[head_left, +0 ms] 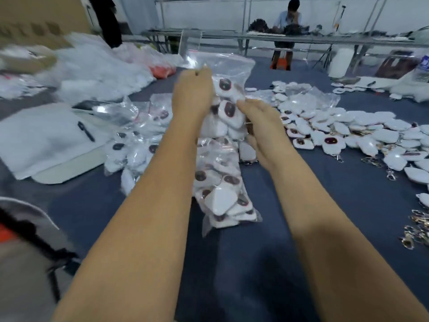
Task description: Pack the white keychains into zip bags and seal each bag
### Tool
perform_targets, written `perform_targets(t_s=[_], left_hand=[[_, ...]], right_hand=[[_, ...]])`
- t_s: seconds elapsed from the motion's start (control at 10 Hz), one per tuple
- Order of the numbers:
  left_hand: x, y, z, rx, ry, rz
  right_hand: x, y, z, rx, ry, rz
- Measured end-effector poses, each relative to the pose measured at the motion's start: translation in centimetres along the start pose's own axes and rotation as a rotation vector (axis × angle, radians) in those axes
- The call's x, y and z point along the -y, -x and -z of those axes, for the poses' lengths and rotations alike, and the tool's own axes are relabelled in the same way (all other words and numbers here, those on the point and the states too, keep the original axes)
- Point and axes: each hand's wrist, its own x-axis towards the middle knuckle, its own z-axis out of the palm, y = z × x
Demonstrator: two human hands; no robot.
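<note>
Bag in work: a clear zip bag [228, 94], held upright above the blue table [267, 240], its lower half stuffed with white keychains [228, 110]; the empty top stands open-looking and crumpled, so my guess is it is kept vertical so the load settles downward before the zip is pressed.

Left hand [193, 91]: raised high on the bag's left edge, fingers curled round the plastic near the upper part; it carries the bag's weight, as far as I can judge.

Right hand [261, 126]: lower, against the bag's right flank, fingers reaching onto the filled part; whether it pinches the plastic or only steadies it, I cannot tell, since the fingertips are hidden behind the bulge.

Arms: both forearms stretched forward and nearly parallel, left one reaching further and higher than the right.

Loose stock: a wide spread of unpacked keychains [362, 133] lies to the right of the hands, within easy reach of the right hand, which probably explains why that side feeds and the left side holds.

Finished bags: one filled bag [222, 189] lies flat just under the held one; more filled bags [137, 140] are heaped to the left.

Metal clasps [417, 226]: a small shiny pile at the far right edge.

Also present: a pen [86, 131] on a white sheet at left; a seated person [286, 22] at a far table.

Stage: filling looks near done, seal not yet made.
</note>
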Motion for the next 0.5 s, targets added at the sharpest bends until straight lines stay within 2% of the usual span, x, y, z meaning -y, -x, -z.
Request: perform_targets(t_s=[0.1, 0.2, 0.3, 0.4, 0.5], left_hand=[[1.2, -2.4, 3.4, -0.221, -0.284, 0.005], [3.4, -2.1, 3.9, -0.173, -0.453, -0.004], [5.3, -1.1, 2.8, -0.004, -0.531, -0.016], [5.3, -1.1, 2.3, -0.018, -0.68, 0.018], [3.7, -0.7, 1.3, -0.103, -0.896, -0.021]], right_hand=[[-0.1, -0.2, -3.3, 0.064, 0.16, 0.07], [-1.7, 0.0, -4.6, 0.121, 0.327, 0.079], [-2.7, 0.4, -4.1, 0.121, 0.324, 0.036], [-3.0, 1.0, -2.7, 0.147, 0.364, 0.023], [-1.9, 2.4, -0.3, 0.066, 0.367, 0.047]])
